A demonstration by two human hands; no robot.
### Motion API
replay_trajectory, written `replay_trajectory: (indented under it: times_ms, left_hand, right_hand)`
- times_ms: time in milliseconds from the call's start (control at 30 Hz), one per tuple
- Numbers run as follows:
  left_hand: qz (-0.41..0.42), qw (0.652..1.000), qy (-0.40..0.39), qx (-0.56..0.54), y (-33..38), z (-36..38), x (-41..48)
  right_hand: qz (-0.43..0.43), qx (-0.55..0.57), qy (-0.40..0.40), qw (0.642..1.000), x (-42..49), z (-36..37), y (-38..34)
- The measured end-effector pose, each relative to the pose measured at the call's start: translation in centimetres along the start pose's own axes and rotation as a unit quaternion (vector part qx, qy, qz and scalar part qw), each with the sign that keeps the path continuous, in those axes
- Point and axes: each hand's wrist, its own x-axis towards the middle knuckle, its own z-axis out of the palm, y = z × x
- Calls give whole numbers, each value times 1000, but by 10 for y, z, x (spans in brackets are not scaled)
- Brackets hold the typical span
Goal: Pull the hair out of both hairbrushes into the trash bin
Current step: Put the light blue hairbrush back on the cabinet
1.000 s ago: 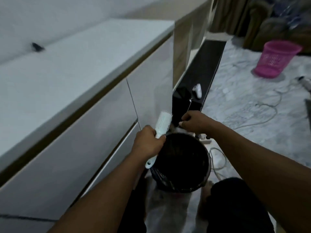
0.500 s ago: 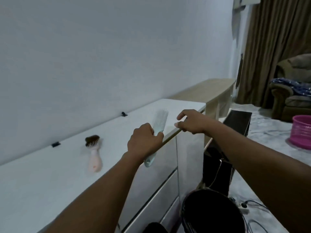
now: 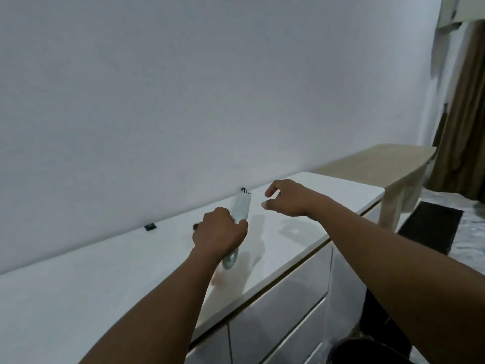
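Observation:
My left hand (image 3: 220,233) grips the handle of a pale blue-green hairbrush (image 3: 240,207), held over the white cabinet top (image 3: 110,274) with its bristled head pointing away from me. My right hand (image 3: 287,197) hovers just right of the brush head, thumb and fingers apart and holding nothing. The pink hairbrush is almost wholly hidden behind my left hand; only a dark bit of it (image 3: 195,227) shows at the hand's left and a pinkish bit (image 3: 216,278) below the wrist. The black trash bin's rim (image 3: 359,349) shows at the bottom right, on the floor by the cabinet.
A small black clip (image 3: 150,227) sits on the cabinet top against the white wall. White drawer fronts (image 3: 283,308) face right. A beige side table (image 3: 388,166) stands beyond the cabinet, with a black unit (image 3: 430,224) on the floor and brown curtains (image 3: 464,127) at the far right.
My view rose from the bin to the cabinet top. My left hand carried the pale brush from above the bin up over the cabinet. My right hand's pinched fingers opened.

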Motion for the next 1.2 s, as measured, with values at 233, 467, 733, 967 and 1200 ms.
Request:
replay_trajectory:
  times_ms: [233, 467, 733, 967, 1200]
  left_hand:
    - [-11, 999, -22, 27, -8, 16, 20]
    - [-14, 998, -50, 39, -15, 40, 29]
    - [-8, 995, -48, 84, -13, 55, 35]
    - [-7, 994, -37, 98, -14, 48, 36]
    - [-44, 989, 31, 140, -31, 10, 28]
  right_hand:
    - [13, -17, -23, 1000, 39, 25, 5]
    - [48, -12, -53, 997, 59, 47, 24]
    - [61, -10, -69, 996, 68, 64, 33]
    - [79, 5, -89, 993, 63, 58, 29]
    - [60, 20, -75, 995, 55, 48, 9]
